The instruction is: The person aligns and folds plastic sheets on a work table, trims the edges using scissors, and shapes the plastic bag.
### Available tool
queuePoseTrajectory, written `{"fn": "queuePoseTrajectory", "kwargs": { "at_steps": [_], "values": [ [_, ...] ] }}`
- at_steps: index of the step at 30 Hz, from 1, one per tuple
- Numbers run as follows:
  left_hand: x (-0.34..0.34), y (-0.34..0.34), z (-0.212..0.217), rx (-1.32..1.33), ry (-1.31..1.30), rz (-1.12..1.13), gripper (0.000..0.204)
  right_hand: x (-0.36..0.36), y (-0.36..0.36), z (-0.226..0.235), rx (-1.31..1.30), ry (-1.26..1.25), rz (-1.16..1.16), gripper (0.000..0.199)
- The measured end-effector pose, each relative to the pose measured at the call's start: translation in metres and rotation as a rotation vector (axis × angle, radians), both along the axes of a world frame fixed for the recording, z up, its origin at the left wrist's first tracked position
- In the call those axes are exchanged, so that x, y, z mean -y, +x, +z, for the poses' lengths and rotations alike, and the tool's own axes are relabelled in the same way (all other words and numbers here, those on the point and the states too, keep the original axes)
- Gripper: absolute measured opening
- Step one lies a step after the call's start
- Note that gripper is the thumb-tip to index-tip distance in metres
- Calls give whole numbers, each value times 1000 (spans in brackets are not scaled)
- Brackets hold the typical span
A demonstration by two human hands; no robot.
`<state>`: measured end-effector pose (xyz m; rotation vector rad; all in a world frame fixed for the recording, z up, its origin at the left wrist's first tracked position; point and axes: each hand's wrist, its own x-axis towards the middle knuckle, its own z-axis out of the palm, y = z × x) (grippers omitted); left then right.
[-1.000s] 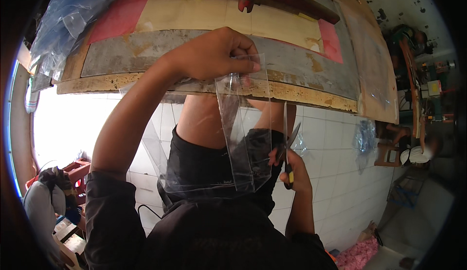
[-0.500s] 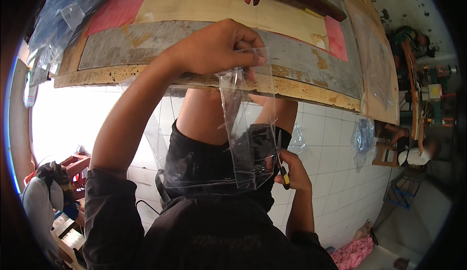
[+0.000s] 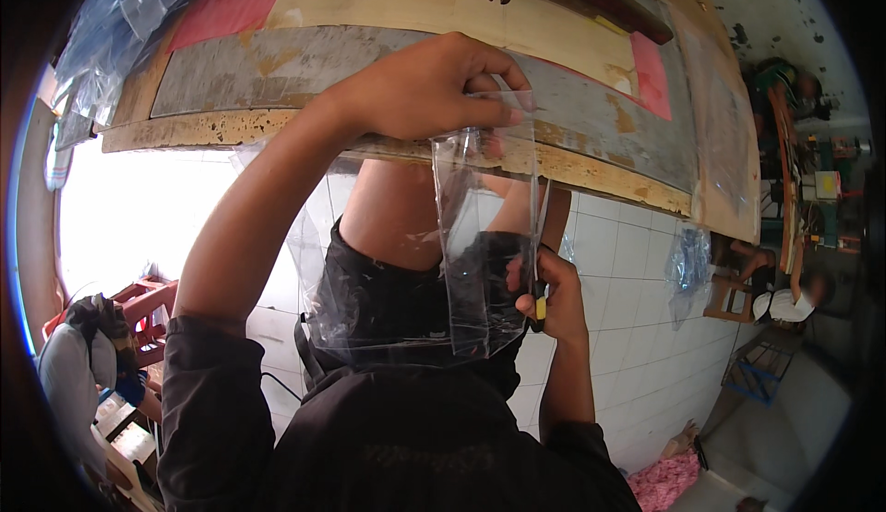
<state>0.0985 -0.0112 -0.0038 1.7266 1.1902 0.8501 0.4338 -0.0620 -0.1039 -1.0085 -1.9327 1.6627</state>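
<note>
plastic sheet (image 3: 484, 235) between hands, workbench (image 3: 388, 50) behind, floor (image 3: 628, 309) below

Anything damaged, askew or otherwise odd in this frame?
The wooden bench edge is pitted and chipped, its top stained. Nothing else stands out: the left hand holds a clear plastic sheet upright, and the right hand grips a yellow-handled tool at its edge.

A clear plastic sheet (image 3: 480, 235) is hanging upright, pinched at its twelve o'clock edge (glossy, slightly creased), while small scissors (image 3: 537, 304) with a yellow-marked handle are meeting its three o'clock edge.
</note>
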Motion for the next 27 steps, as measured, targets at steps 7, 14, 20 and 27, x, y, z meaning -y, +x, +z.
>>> {"fn": "queuePoseTrajectory", "kwargs": {
  "at_steps": [7,14,20,27],
  "values": [
    [0,0,-3,63,-15,-9,30,-1,-5,-4,-22,9,-36,51],
    [0,0,-2,29,15,19,29,2,-5,-4,-5,-10,-76,42],
    [0,1,-3,46,8,11,28,4,-1,-10,-28,-51,-90,35],
    [-1,2,-2,48,-5,7,28,6,0,-9,-12,-44,-110,30]
  ]
}}
